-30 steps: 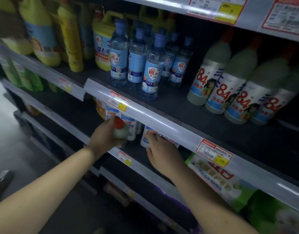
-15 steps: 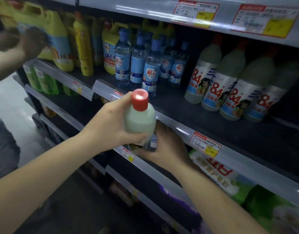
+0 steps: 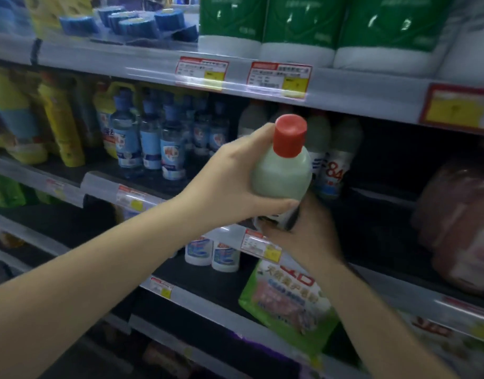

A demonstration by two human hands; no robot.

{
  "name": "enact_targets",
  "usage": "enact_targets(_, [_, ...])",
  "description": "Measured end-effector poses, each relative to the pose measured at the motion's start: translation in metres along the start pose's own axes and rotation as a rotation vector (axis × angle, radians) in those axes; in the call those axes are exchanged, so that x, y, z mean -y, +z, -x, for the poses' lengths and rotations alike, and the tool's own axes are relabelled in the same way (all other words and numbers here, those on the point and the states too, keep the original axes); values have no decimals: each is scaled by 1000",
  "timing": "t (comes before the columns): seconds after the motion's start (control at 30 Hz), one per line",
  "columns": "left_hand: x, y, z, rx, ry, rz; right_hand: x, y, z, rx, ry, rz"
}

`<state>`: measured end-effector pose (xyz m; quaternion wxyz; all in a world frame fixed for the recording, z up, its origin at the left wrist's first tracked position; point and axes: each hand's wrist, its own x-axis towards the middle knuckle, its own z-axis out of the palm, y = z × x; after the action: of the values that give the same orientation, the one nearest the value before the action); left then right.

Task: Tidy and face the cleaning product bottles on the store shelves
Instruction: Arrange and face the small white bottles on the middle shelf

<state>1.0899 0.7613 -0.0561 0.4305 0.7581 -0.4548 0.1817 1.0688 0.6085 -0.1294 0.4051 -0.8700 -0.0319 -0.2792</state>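
A pale green bottle [image 3: 283, 173] of smooth, matt plastic with a matt red plastic cap [image 3: 289, 135]. Glossy clear plastic bottles [image 3: 150, 140] with paper labels. Glossy plastic strip on the shelf edge [image 3: 120, 192].

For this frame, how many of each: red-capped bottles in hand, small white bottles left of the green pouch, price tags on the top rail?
Red-capped bottle, gripped by left hand and right hand: 1
Small white bottles: 2
Price tags on the top rail: 3
Total: 6
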Motion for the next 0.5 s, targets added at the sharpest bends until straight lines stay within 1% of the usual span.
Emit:
enact_targets(0.13, [-1, 32, -21, 91, -28, 36, -23, -26, 4, -68, 59, -13])
enact_targets(0.33, [-5, 64, -41, 154, -126, 155, -44, -50, 2, -79, 142, -24])
enact_targets(0.4, [-6, 73, -49, 148, -134, 173, -50, -54, 1, -90, 162, -49])
enact_targets(0.5, [-7, 86, -63, 119, -146, 108, -57, -59, -3, -89, 192, -78])
